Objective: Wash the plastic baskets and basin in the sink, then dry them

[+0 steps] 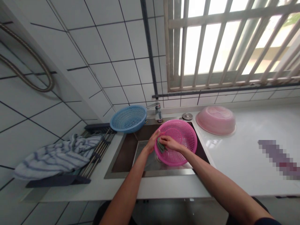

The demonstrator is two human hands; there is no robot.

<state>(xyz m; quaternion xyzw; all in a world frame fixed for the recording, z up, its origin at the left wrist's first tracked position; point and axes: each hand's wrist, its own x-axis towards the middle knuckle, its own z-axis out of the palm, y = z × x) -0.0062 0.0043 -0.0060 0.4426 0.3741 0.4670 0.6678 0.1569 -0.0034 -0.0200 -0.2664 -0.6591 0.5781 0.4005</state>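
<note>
A bright pink plastic colander [189, 140] is held over the sink [122, 156], its open side facing me. My left hand [152, 143] grips the colander's left rim. Inside the colander, near that same rim, my right hand [167, 142] is closed on a grey-green cloth [160, 146], pressed against the perforated wall. Part of the cloth is hidden under the fingers. Behind the colander stands a chrome faucet [158, 112].
A blue plastic basket [128, 118] leans at the sink's back left corner. An upturned pink basin [217, 120] and a metal sink strainer [187, 116] are to the right. On the left, a striped towel [61, 156] lies over a drying rack [103, 145].
</note>
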